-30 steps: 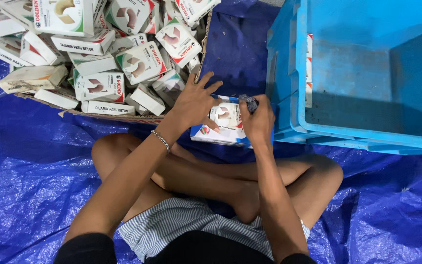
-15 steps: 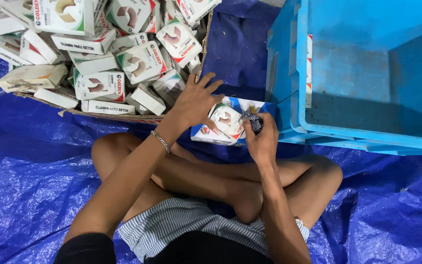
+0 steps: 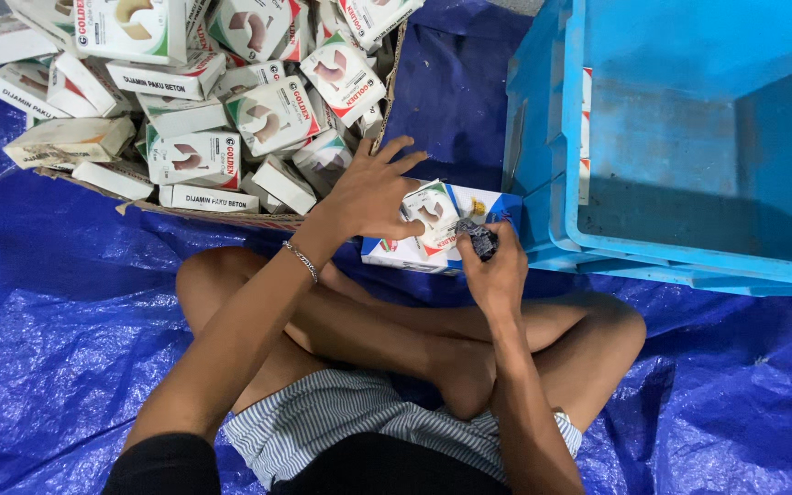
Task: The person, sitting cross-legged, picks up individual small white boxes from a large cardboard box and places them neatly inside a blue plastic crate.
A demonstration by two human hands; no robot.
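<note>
While the heap of small white cartons [image 3: 194, 101] lies in its torn cardboard tray well to the left of the blue crate [image 3: 689, 137], the left hand [image 3: 368, 188] rests with fingers spread wide on top of the white carton [image 3: 433, 229] that sits on the blue tarpaulin [image 3: 66, 348] just left of the crate's near corner, above the crossed legs. It presses flat on the carton, not closed around anything. Thin printed card like this looks light and fairly stiff, but probably dents if squeezed on its broad faces; a hold across the short edges or corners would suit it best, and its glossy surface may slide under a flat palm. Nearer the crate, the right hand [image 3: 497, 270] has its grip pinched narrow on a small dark object [image 3: 481, 240], touching the carton's right end; what that object is cannot be told.
</note>
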